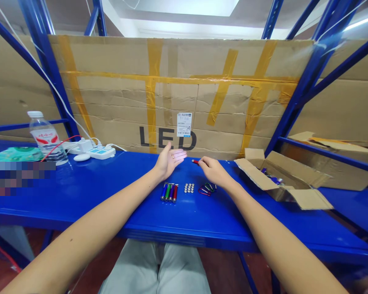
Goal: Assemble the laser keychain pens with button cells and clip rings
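Observation:
My right hand pinches a small red piece with a silver tip between thumb and fingers, its tip pointing left. Across from it, my left hand is raised above the table with fingers stretched and the palm bare. Below my left hand lie several slim metal tubes, like small torches, side by side in blue, green, purple and red. Silver button cells sit in neat rows to their right. Close under my right hand is a little group of coloured carabiners, red and dark green among them.
An open cardboard box with blue and shiny parts inside stands at the right. A water bottle, a green packet and a white power strip are at the left. A big cardboard panel closes off the table's back.

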`<state>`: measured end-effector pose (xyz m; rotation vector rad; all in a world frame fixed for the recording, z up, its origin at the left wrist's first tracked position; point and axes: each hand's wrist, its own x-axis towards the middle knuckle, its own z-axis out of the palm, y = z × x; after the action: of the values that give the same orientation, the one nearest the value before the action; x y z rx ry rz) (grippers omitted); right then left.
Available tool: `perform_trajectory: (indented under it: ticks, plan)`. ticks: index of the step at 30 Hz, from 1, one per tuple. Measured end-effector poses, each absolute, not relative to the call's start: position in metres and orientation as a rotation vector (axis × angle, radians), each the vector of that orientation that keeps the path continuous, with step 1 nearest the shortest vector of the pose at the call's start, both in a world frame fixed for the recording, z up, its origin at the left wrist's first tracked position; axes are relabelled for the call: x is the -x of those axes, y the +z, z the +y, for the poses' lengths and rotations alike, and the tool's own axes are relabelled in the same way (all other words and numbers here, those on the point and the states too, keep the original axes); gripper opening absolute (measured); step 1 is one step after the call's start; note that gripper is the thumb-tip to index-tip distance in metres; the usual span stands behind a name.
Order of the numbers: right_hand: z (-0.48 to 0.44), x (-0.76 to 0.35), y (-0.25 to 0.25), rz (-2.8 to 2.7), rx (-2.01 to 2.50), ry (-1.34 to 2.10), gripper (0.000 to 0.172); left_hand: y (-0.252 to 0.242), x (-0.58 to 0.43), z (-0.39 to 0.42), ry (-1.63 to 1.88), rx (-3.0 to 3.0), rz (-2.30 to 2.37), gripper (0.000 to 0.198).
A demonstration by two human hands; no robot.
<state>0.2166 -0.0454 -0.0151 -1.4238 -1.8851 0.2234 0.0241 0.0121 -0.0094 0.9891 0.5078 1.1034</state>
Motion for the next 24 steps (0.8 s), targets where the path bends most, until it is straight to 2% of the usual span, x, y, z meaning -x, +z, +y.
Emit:
perform_trajectory:
  ticks: [13,19,24]
  plan:
    - [-0.0481,-0.2158,-0.0130,-1.883,1.430,0.161,0.027,-0.0056,-0.0252,0.0079,1.127,-0.959,0.554,0.072]
    - [-0.0489,-0.2168,-0.0102,-1.813,1.410,0.235,0.026,-0.0047,-0.0251,0.0069,1.127,-0.960,0.569,0.070]
    - [-0.0483,-0.2188,-0.0083,-1.767,1.458,0.138,0.026,-0.0057,-0.0254,0.0072,1.133,-0.950,0.571,0.065]
